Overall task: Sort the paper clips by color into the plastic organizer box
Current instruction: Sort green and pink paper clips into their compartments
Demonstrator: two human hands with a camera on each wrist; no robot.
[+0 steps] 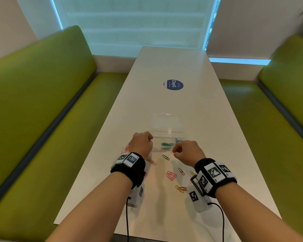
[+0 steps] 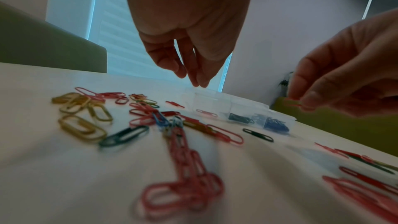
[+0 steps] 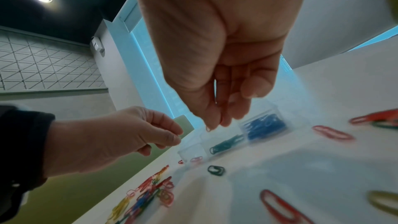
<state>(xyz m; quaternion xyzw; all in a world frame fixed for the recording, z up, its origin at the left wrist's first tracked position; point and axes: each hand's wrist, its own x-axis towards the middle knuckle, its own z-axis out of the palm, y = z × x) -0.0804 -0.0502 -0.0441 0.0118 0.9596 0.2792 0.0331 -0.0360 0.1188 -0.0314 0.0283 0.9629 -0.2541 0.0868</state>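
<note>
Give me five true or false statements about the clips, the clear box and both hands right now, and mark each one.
1. The right hand pinches a red paper clip. True.
2. The blue clips lie loose on the table, none in the organizer box. False: a bunch of blue ones sits in an end compartment of the box.
3. The green clips in the box share the blue ones' compartment. False: they lie in the compartment next to it.
4. One green clip lies on the table near the box. True.
5. The left hand grips the box. False: it hovers above it, fingertips together, holding nothing that shows.
</note>
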